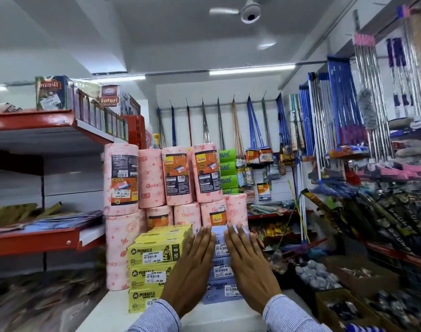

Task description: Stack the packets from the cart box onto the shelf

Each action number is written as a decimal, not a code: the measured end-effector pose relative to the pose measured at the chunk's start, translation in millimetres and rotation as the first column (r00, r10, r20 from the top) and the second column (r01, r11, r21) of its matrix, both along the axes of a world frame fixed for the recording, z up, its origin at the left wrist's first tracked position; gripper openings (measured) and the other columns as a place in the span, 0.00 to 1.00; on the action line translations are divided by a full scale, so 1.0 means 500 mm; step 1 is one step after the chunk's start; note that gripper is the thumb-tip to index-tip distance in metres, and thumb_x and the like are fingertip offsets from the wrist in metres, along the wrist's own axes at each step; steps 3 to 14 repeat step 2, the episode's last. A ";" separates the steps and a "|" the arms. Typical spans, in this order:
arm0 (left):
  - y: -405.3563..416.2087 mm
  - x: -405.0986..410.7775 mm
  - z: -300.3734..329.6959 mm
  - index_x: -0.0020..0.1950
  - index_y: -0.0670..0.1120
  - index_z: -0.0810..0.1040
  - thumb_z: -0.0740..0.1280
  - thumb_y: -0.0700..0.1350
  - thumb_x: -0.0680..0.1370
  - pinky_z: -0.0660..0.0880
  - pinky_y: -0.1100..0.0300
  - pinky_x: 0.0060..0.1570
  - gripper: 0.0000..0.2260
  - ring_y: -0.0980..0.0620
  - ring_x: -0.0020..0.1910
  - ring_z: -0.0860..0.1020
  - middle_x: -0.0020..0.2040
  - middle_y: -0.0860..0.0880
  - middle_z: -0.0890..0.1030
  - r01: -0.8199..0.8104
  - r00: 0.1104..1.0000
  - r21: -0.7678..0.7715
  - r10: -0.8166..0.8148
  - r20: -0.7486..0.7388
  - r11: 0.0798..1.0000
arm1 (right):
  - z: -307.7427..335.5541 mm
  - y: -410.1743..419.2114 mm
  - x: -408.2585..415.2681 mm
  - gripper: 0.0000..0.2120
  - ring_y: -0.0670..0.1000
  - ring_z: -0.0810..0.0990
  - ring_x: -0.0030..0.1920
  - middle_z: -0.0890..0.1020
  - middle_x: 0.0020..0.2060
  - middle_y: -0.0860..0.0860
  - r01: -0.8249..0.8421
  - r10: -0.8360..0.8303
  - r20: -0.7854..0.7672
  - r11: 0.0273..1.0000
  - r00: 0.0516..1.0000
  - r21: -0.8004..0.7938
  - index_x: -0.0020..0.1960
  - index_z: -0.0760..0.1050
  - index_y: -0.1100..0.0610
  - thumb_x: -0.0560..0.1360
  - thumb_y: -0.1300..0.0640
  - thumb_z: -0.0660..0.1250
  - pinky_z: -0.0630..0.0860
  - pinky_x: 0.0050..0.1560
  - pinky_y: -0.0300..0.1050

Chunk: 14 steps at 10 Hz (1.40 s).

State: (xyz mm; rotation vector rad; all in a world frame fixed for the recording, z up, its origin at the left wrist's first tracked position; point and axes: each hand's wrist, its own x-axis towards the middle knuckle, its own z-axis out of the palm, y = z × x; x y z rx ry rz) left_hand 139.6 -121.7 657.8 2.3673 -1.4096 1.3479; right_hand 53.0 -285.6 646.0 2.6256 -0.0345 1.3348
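A stack of pale blue Miracle packets [221, 271] stands on the white shelf top [113, 310], three high on its front face. Both hands lie flat against the front of that stack with fingers straight. My left hand [191, 271] covers its left edge. My right hand [249, 269] covers its right side, the fingertips reaching the top packet. Neither hand grips anything. Touching the blue stack on the left is a stack of yellow Miracle packets [152, 267]. The cart box is out of view.
Pink Gala kitchen towel rolls [178, 180] are piled two high behind the packets. A red shelf [37, 240] with flat goods runs along the left. Mops and brooms [334, 116] hang at the back and right. Boxes of goods [343, 305] sit low on the right.
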 end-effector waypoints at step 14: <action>0.012 -0.030 0.014 0.78 0.40 0.50 0.63 0.42 0.78 0.49 0.46 0.72 0.32 0.43 0.78 0.47 0.79 0.40 0.49 0.023 1.000 -0.050 -0.022 0.004 0.999 | 0.011 0.011 -0.014 0.28 0.56 0.42 0.77 0.44 0.78 0.55 -0.048 0.048 0.002 0.998 0.999 0.040 0.78 0.41 0.59 0.80 0.55 0.45 0.50 0.71 0.59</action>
